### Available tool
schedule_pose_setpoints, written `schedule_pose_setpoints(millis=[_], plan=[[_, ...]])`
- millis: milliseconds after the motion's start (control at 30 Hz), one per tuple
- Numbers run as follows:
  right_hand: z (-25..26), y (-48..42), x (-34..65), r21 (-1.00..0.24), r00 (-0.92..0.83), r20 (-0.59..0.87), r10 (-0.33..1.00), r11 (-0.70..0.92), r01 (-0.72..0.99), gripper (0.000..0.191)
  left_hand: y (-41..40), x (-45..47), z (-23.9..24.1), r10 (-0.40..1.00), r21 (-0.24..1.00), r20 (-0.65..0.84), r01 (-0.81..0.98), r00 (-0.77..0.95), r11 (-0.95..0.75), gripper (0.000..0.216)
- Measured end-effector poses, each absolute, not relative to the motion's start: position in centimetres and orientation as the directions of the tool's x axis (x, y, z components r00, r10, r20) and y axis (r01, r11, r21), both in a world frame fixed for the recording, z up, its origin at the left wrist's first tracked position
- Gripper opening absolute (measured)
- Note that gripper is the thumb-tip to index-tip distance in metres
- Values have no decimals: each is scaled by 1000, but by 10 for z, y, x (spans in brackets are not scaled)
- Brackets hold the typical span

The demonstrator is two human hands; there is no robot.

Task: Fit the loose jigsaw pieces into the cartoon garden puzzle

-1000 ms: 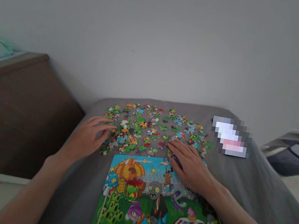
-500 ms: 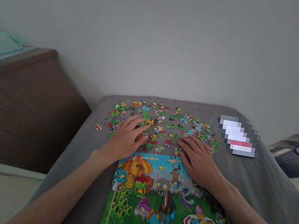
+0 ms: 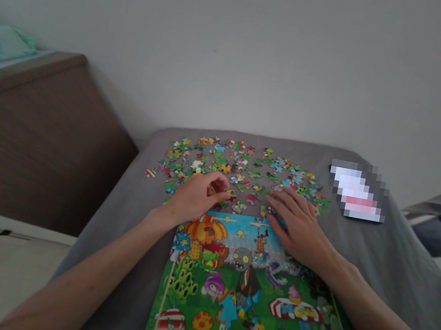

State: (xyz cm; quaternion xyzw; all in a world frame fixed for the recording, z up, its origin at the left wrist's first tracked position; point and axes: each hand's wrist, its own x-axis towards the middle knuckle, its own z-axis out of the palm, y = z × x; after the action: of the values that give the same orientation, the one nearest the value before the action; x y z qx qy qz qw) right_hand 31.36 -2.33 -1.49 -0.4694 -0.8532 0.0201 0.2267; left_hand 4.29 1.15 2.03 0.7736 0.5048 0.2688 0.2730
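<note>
My left hand (image 3: 197, 194) is at the near edge of a spread of loose jigsaw pieces (image 3: 255, 161). Its fingers curl in towards the thumb around a small brownish puzzle piece (image 3: 211, 191), partly hidden by the hand. My right hand (image 3: 295, 224) lies open, palm down and fingers spread, over the pieces and the upper right edge of the puzzle board (image 3: 201, 275). No piece shows in that hand. Pumpkins, mushrooms and zombie figures cover the board, and a blue puzzle-piece shape (image 3: 228, 310) stands out in its picture.
Grey cloth (image 3: 122, 273) covers the surface beneath everything. A phone (image 3: 356, 192) with a blurred screen lies at the right. On the left, a brown cabinet (image 3: 32, 143) bears a pale green packet (image 3: 0, 44). The wall (image 3: 241, 49) rises behind.
My left hand has gone from spread fingers to curled ones around a puzzle piece. The right hand stays spread in nearly the same place. The whole view has shifted slightly.
</note>
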Motion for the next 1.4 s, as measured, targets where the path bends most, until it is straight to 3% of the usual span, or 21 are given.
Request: schedule_pose_setpoints(millis=[67, 167, 300, 500, 667, 1000, 1200, 1400], plan=[[-2, -34, 309, -399, -458, 378, 805, 588, 704, 42, -2, 46, 25, 908, 759, 159, 540, 389, -364, 21], [14, -52, 296, -692, -394, 302, 868, 484, 536, 40, -26, 55, 30, 869, 789, 165, 466, 467, -401, 14], [22, -68, 279, -820, -418, 197, 887, 383, 425, 17, -43, 62, 36, 860, 866, 34, 415, 509, -279, 11], [20, -76, 263, -781, -549, 142, 824, 434, 450, 16, -38, 33, 49, 697, 853, -225, 483, 681, -197, 11], [17, -82, 256, -632, -665, 287, 689, 658, 410, 24, -30, 10, 53, 587, 759, -328, 576, 741, -303, 14], [10, -80, 264, -441, -776, 277, 567, 793, 421, 24, -30, 21, 44, 591, 639, -201, 562, 781, -525, 13], [8, -81, 265, -416, -792, 248, 559, 799, 434, 26, -32, 22, 44, 542, 661, -152, 493, 827, -567, 24], [9, -82, 265, -408, -791, 235, 565, 796, 448, 26, -33, 14, 49, 625, 632, -138, 554, 768, -541, 27]])
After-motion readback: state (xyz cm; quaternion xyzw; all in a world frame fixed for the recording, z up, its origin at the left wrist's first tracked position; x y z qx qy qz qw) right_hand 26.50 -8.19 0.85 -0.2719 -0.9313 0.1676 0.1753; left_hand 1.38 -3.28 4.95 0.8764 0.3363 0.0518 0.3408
